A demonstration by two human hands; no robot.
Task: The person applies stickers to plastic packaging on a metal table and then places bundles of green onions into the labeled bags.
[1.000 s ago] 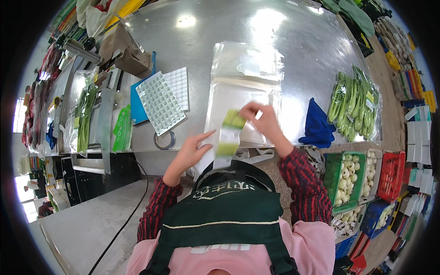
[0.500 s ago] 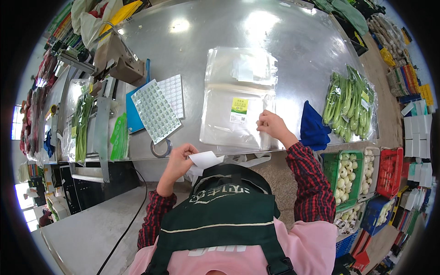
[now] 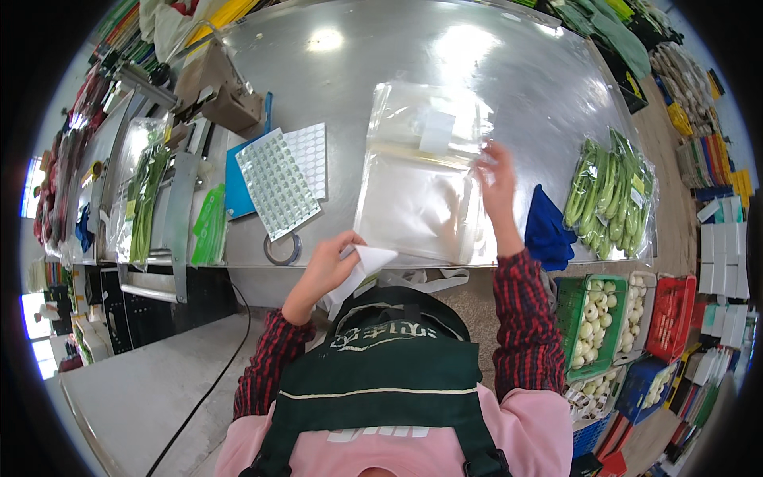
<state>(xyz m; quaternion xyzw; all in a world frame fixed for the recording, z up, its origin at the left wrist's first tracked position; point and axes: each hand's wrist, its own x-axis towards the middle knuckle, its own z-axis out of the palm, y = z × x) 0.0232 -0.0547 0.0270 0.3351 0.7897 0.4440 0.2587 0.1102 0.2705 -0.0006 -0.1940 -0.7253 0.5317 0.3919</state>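
Observation:
A stack of clear plastic bags (image 3: 413, 203) lies on the metal table in front of me, with a small white slip (image 3: 436, 131) showing in its upper part. At the table's front edge, my left hand (image 3: 330, 266) is closed on a white paper strip (image 3: 373, 259), which bends over and hangs down. By the right edge of the bags is my right hand (image 3: 497, 179). Its fingers are smeared by motion, and whether they hold a bag's edge cannot be made out. A blue cloth (image 3: 548, 230) lies to the right of that hand.
Left of the bags are sticker sheets (image 3: 280, 183) on a blue board, a tape roll (image 3: 282, 248) and green labels (image 3: 209, 226). A sealing machine (image 3: 218, 87) stands farther left. Bagged green vegetables (image 3: 612, 195) lie right; crates of pale round vegetables (image 3: 592, 326) stand below the table edge.
My right hand has moved up along the bags' right edge. The yellow-green and white label on the top bag no longer shows. My left hand still holds the paper strip.

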